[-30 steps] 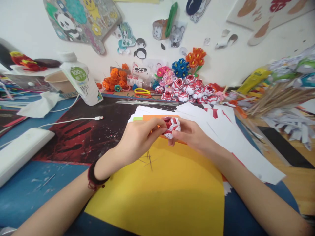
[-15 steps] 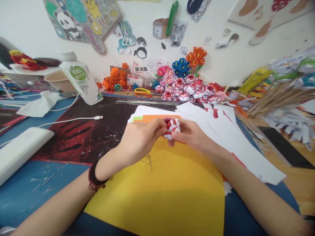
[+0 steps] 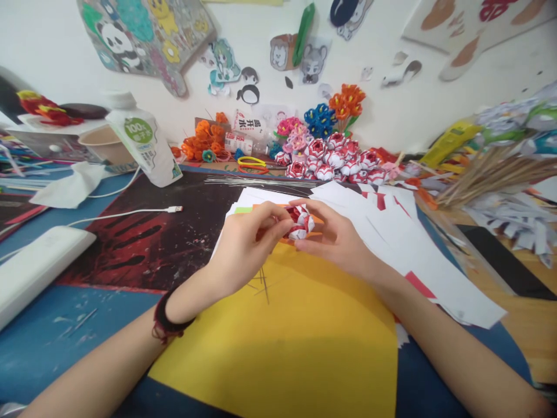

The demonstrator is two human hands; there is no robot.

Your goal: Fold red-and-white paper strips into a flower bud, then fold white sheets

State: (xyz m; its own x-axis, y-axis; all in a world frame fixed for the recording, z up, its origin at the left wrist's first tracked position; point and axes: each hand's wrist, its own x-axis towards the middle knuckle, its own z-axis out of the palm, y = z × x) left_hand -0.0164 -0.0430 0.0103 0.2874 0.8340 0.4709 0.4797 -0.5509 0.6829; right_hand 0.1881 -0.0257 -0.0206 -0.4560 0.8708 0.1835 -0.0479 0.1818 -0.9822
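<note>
A red and white folded paper flower (image 3: 301, 225) is held up between my hands over the far edge of a yellow paper sheet (image 3: 282, 342). My left hand (image 3: 248, 238) pinches the flower's left side between thumb and fingertips. Around its right side curve the fingers of my right hand (image 3: 333, 235), with the index finger at the top and the thumb below. Several thin wires (image 3: 264, 284) lie on the yellow sheet, just under my left hand. Part of the flower's left side is hidden by my left fingers.
Finished-looking paper flowers (image 3: 335, 157) are heaped at the back, beside yellow-handled scissors (image 3: 253, 164). White paper sheets (image 3: 409, 255) spread to the right. At the left stand a white bottle (image 3: 141, 139) and a white power strip-like block (image 3: 43, 267) with a cable (image 3: 126, 215).
My right thumb and fingers have spread wider around the flower. The flower has shifted slightly left and turned a little, and my left hand's pinch has changed position.
</note>
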